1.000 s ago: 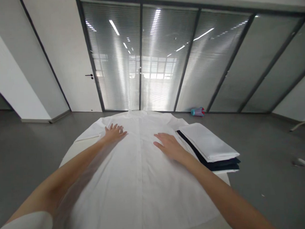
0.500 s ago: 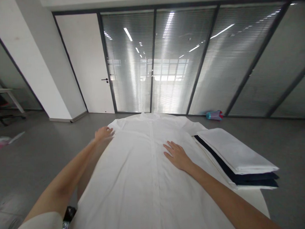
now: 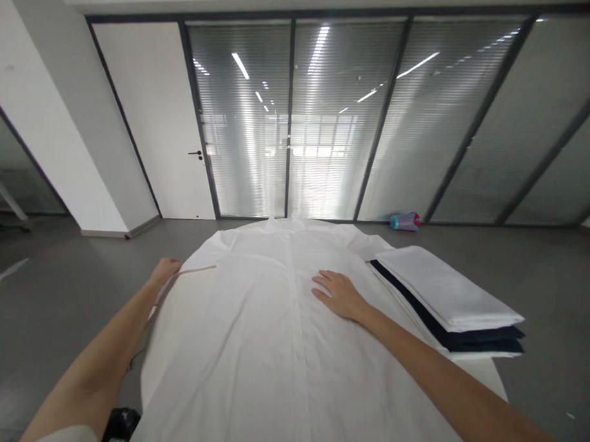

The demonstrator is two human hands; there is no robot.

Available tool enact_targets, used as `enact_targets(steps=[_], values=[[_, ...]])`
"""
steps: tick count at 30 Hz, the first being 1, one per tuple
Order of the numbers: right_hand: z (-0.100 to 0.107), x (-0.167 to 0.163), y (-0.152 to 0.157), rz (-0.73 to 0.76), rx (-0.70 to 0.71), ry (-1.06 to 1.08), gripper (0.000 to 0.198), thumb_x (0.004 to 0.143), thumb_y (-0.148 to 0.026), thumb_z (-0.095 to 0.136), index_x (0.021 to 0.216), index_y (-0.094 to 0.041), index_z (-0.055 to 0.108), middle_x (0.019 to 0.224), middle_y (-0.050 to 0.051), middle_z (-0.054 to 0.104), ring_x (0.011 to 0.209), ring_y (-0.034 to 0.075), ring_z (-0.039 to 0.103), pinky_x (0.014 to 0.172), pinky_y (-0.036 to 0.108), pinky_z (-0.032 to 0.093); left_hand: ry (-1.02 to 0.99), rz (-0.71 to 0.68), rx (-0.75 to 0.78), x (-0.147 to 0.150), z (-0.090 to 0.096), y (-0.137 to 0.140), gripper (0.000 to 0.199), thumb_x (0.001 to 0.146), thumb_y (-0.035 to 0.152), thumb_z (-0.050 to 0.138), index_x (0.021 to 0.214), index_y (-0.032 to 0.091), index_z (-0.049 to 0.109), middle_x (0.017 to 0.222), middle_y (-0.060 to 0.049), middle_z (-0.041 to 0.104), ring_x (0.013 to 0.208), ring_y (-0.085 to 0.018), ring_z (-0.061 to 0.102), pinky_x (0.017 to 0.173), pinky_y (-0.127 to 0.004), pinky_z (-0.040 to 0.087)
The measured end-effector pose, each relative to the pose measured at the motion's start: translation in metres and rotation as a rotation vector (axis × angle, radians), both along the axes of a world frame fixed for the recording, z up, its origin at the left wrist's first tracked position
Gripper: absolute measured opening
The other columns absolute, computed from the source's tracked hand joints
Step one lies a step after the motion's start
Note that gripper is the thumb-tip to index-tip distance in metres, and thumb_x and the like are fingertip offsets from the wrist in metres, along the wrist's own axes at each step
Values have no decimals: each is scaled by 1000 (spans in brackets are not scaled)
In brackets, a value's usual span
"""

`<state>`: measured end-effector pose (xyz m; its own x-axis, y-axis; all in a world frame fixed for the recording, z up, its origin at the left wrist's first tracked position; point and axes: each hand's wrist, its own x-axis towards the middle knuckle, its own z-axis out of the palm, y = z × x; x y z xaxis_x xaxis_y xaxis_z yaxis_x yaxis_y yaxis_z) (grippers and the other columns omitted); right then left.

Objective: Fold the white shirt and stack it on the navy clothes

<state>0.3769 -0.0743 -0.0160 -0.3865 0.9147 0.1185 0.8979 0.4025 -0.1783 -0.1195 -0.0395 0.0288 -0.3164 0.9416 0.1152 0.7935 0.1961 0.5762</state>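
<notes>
A white button-front shirt lies spread out, front up, with its collar at the far end. Its left-side sleeve stretches out to the table's left edge. There my left hand has its fingers closed on the sleeve's end; the fingertips are partly hidden. On the shirt's chest, just right of the button strip, my right hand rests flat with fingers spread. The lower part of the shirt runs out of view at the bottom.
A white round table bears the shirt. Folded white and navy garments are stacked at its right edge. A blue and red bundle lies on the floor by the glass wall. A black bag is at lower left.
My left hand has moved outward to the left, drawing the sleeve straight and uncovering the tabletop beside the shirt. The right hand stays on the chest. The view has shifted slightly.
</notes>
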Motion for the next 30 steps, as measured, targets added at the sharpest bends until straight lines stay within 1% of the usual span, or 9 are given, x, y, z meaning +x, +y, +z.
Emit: enact_targets(steps=[2,4,8,12,17,21,25,27,30], values=[[7,3,22,-53,-21,21,64,102,-60,28,143,-20,55,157,12,40,146,28,34,119,43,23,49,88,3,10,3,22,37,97,34,58,124,9,60,121,-13,65,110,-31,63,92,-47,52],[13,6,49,-165,-46,36,67,103,-60,23,148,-18,48,159,13,35,147,28,30,119,43,22,105,84,48,37,2,46,41,98,29,53,132,7,56,131,-17,62,122,-34,57,100,-48,46],[15,9,97,-353,-73,-4,73,101,-64,19,156,-19,34,164,15,24,150,35,21,118,49,19,206,-186,116,116,-17,83,40,97,42,52,129,22,65,147,-7,54,136,-28,47,113,-38,36],[8,8,123,-449,-98,-3,78,99,-68,18,159,-20,26,166,16,13,151,39,12,118,57,12,395,-378,69,163,-42,99,59,96,60,42,142,24,54,158,-11,39,148,-36,27,117,-54,24],[-1,-1,143,-467,-158,-36,80,98,-70,14,159,-20,24,167,15,12,151,40,6,117,61,4,465,-375,-44,152,-57,111,71,94,70,32,151,30,43,160,-13,34,145,-48,22,110,-70,18],[2,-15,156,-419,-111,-101,75,99,-67,16,155,-22,34,163,15,26,148,38,22,115,60,17,523,-346,-81,132,-61,119,73,94,69,28,153,29,38,161,-13,32,145,-48,24,110,-69,20],[23,-5,166,-421,-53,-169,49,106,-41,24,141,-21,53,146,15,50,132,29,47,107,47,38,566,-353,-72,123,-63,120,70,95,67,27,155,32,36,161,-11,33,145,-44,26,111,-66,23],[37,12,170,-492,-52,-185,44,104,-25,30,140,-18,54,144,18,51,131,28,50,104,43,41,575,-355,-64,123,-63,118,68,96,66,28,154,33,36,161,-10,33,146,-43,27,111,-64,24],[54,43,172,-648,-109,-227,42,97,-16,44,136,-12,58,141,25,52,131,34,51,99,48,46,578,-355,-62,125,-63,115,68,96,65,28,155,32,37,161,-10,33,146,-43,27,112,-63,23]])
